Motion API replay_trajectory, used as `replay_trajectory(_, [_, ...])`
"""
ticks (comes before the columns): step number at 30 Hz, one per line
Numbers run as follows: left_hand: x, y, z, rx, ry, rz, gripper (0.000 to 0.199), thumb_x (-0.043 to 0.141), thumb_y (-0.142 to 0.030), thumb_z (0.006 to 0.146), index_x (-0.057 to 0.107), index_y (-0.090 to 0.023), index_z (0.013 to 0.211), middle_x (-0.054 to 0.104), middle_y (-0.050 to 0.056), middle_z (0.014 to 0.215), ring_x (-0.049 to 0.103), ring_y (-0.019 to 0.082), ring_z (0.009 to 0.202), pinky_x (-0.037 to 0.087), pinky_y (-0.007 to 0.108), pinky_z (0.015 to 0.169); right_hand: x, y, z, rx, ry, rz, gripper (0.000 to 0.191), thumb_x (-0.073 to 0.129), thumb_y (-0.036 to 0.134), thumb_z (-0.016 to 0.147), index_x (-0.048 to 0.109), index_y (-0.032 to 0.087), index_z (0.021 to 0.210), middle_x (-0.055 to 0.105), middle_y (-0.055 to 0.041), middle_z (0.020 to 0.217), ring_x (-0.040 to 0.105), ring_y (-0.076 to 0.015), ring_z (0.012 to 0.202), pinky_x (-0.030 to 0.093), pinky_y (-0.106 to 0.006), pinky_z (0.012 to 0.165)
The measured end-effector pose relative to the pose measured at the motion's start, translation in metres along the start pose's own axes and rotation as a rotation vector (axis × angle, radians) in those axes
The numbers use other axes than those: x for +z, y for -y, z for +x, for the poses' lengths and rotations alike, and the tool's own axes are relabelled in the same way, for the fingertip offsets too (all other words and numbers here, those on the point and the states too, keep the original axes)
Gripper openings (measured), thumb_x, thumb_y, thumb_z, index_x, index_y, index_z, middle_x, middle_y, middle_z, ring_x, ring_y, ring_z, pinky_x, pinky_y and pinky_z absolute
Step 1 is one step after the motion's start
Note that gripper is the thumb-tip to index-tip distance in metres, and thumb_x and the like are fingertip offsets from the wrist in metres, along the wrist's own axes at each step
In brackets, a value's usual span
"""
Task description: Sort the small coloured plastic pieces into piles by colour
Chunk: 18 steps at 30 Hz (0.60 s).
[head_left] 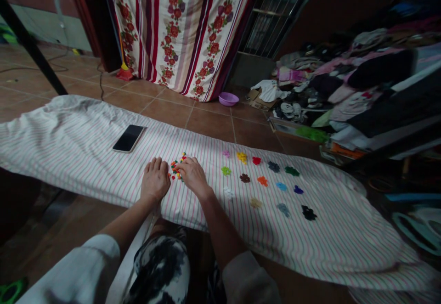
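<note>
On the striped cloth lies a small mixed pile of colourful pieces [175, 171], too small to make out their kind. My left hand [155, 178] rests flat beside the pile on its left, fingers stretched out and holding nothing. Over the pile's right side is my right hand [193, 174], its fingertips drawn together at the pieces; what they pinch is hidden. Further right, similar pieces sit in single-colour heaps, among them yellow pieces [241, 158], red pieces [256, 160], brown pieces [245, 178], orange pieces [262, 181] and black pieces [309, 212].
A phone [128, 138] lies on the striped cloth [82, 134] to the left. Beyond the table, a purple basin [228, 99] stands on the tiled floor near a floral curtain [179, 33]. Heaped clothes [330, 74] fill the right side.
</note>
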State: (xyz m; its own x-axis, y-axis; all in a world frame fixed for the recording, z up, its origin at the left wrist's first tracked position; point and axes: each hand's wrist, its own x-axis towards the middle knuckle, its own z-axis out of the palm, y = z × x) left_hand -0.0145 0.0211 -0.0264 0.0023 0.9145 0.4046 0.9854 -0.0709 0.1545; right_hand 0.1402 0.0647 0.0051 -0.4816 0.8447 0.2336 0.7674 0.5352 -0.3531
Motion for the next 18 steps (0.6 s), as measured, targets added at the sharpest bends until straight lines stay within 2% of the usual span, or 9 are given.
replay_trajectory(12, [-0.0007, 0.0, 0.0004, 0.001, 0.008, 0.028, 0.03, 0.039, -0.02, 0.091, 0.059, -0.011, 0.112, 0.055, 0.019, 0.134, 0.047, 0.034, 0.131, 0.036, 0.048, 0.109, 0.0013, 0.0078, 0.0086, 0.021, 0.036, -0.081, 0.022, 0.055, 0.019, 0.092, 0.074, 0.026, 0.101, 0.066, -0.0047, 0.1, 0.05, -0.0216, 0.102, 0.039, -0.031, 0.093])
replay_trajectory(18, [0.0017, 0.0006, 0.0006, -0.004, 0.004, 0.012, 0.03, 0.039, -0.02, 0.091, 0.059, -0.011, 0.111, 0.055, 0.02, 0.135, 0.046, 0.033, 0.131, 0.036, 0.048, 0.108, 0.0012, 0.0101, 0.0094, 0.029, 0.014, -0.041, 0.018, 0.056, 0.021, 0.092, 0.073, 0.025, 0.099, 0.066, -0.0045, 0.101, 0.051, -0.0209, 0.103, 0.039, -0.031, 0.093])
